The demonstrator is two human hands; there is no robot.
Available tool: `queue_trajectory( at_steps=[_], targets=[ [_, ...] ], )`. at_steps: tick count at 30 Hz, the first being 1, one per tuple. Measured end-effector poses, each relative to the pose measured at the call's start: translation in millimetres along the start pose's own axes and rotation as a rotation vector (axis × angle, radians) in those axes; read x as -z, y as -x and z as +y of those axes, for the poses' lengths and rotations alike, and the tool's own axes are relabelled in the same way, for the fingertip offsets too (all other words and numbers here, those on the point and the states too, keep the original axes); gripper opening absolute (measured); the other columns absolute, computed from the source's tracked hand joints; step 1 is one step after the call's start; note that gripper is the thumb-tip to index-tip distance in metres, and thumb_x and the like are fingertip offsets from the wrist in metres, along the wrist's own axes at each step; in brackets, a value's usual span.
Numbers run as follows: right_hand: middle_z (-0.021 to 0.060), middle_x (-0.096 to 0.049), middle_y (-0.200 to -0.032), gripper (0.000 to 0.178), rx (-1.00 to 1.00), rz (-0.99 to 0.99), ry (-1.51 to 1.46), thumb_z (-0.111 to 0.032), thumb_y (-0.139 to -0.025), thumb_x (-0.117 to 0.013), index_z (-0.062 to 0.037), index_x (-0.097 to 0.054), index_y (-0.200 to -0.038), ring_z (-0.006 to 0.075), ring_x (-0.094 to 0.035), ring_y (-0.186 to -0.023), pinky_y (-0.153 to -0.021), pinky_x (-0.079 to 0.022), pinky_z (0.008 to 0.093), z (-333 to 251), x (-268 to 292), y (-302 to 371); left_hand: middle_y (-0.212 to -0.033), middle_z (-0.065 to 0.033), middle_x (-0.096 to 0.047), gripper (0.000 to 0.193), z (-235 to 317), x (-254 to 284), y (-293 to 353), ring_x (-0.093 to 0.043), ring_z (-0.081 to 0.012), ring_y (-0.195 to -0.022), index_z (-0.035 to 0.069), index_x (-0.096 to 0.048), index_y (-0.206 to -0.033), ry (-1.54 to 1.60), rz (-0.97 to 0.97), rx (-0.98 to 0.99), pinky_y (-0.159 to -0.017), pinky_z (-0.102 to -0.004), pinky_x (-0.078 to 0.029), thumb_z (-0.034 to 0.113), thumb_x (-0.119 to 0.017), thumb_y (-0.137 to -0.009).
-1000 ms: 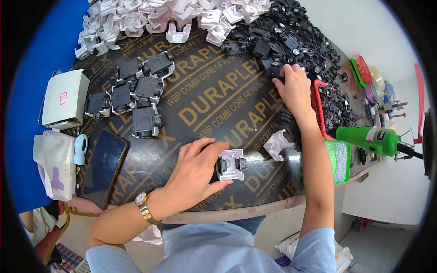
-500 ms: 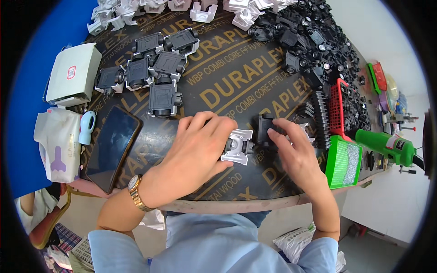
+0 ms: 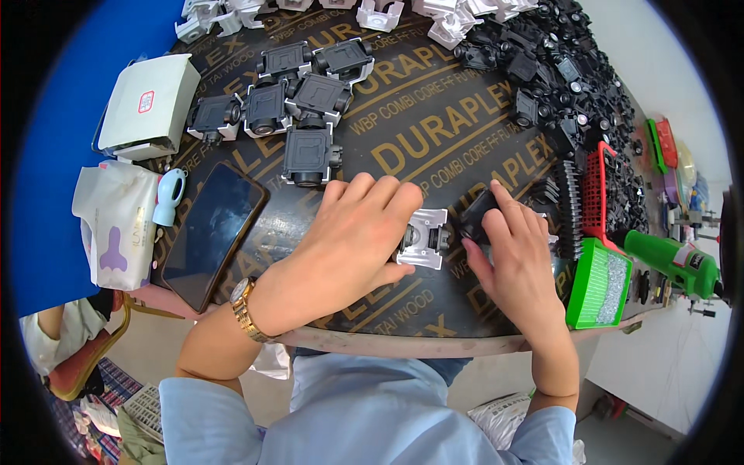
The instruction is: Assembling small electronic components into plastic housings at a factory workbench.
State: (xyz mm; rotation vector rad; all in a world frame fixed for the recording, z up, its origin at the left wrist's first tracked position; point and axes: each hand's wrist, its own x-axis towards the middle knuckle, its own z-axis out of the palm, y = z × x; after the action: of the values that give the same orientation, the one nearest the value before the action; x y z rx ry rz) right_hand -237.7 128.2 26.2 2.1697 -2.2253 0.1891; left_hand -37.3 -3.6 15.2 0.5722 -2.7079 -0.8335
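Observation:
My left hand [image 3: 353, 244] is closed on the left side of a white plastic bracket [image 3: 435, 254], which rests low over the table. A dark round part sits in the bracket's middle, and a black knob sticks out at its right. To the right, my right hand [image 3: 523, 267] has thumb and fingers closed on a boxy black plastic part [image 3: 474, 213], which is tilted. The bracket and the black part are apart. Partly hidden behind my right fingers lies another white piece [image 3: 552, 229]. Beyond my left hand stand several assembled black-and-white units [image 3: 307, 155].
White brackets [image 3: 380, 14] lie along the far edge; black parts [image 3: 535, 66] are heaped far right. A red basket [image 3: 597, 190], green tray [image 3: 583, 283] and green power tool [image 3: 670, 260] stand at right. A phone [image 3: 213, 236], tissue pack [image 3: 116, 225] and white box [image 3: 147, 105] occupy the left.
My right hand has taken a firmer hold of the black part and tilted it. My left hand still holds the bracket. The whole view has shifted slightly.

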Motion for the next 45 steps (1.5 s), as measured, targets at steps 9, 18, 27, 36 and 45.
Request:
queue_trajectory(
  at_steps=[9, 18, 27, 36, 45],
  targets=[
    [0.0234, -0.05, -0.141, 0.038, 0.246, -0.015, -0.631, 0.002, -0.069, -0.078, 0.0003, -0.062, -0.103, 0.0411, -0.061, -0.113, -0.092, -0.053, 0.042, 0.1, 38.4, -17.9, -0.107, -0.0103, -0.053, 0.062, -3.4, -6.4, 0.8, -0.052, -0.0313, -0.102, 0.005, -0.05, -0.114, 0.113, 0.019, 0.006, -0.085, -0.041, -0.039, 0.017, -0.087, -0.066],
    [0.0248, -0.047, -0.139, 0.027, 0.267, -0.142, -0.561, 0.004, -0.075, -0.072, 0.0013, -0.059, -0.098, 0.0421, -0.059, -0.114, -0.08, -0.056, 0.0421, -17.6, 25.0, -25.3, -0.108, -0.0133, -0.052, 0.068, -5.0, -12.1, -0.9, -0.052, -0.0348, -0.104, 0.003, -0.048, -0.117, 0.176, 0.053, 0.02, -0.087, -0.0425, -0.041, 0.012, -0.088, -0.063],
    [0.0222, -0.048, -0.145, 0.031, 0.292, 0.071, -0.352, -0.021, -0.078, -0.078, -0.0023, -0.067, -0.1, 0.0428, -0.046, -0.134, -0.11, -0.035, 0.0576, -20.6, 13.3, -8.3, -0.125, -0.021, -0.054, 0.079, 4.7, -20.5, -2.1, -0.053, -0.0414, -0.114, 0.002, -0.04, -0.133, 0.439, 0.131, -0.004, -0.1, -0.0473, -0.044, 0.001, -0.082, -0.067],
    [0.0174, -0.063, -0.117, 0.026, -0.139, 0.378, -0.161, -0.003, -0.08, -0.073, -0.0014, -0.066, -0.105, 0.0367, -0.06, -0.106, -0.09, -0.049, 0.0448, 39.9, 20.5, 77.1, -0.156, -0.0245, -0.032, 0.082, -10.1, -21.4, -10.7, -0.033, -0.0435, -0.142, 0.002, -0.05, -0.137, -0.417, 0.422, 0.099, -0.112, -0.0483, -0.037, 0.019, -0.087, -0.065],
    [0.015, -0.058, -0.088, 0.02, -0.201, 0.301, -0.193, 0.0, -0.082, -0.07, -0.0035, -0.054, -0.094, 0.0369, -0.062, -0.084, -0.069, -0.05, 0.0435, 117.2, -6.9, 17.0, -0.145, -0.0222, -0.047, 0.054, 30.9, -53.0, -56.8, -0.039, -0.038, -0.141, -0.003, -0.048, -0.137, -0.032, 0.061, -0.358, -0.115, -0.0446, -0.036, 0.003, -0.064, -0.086]
  ],
)
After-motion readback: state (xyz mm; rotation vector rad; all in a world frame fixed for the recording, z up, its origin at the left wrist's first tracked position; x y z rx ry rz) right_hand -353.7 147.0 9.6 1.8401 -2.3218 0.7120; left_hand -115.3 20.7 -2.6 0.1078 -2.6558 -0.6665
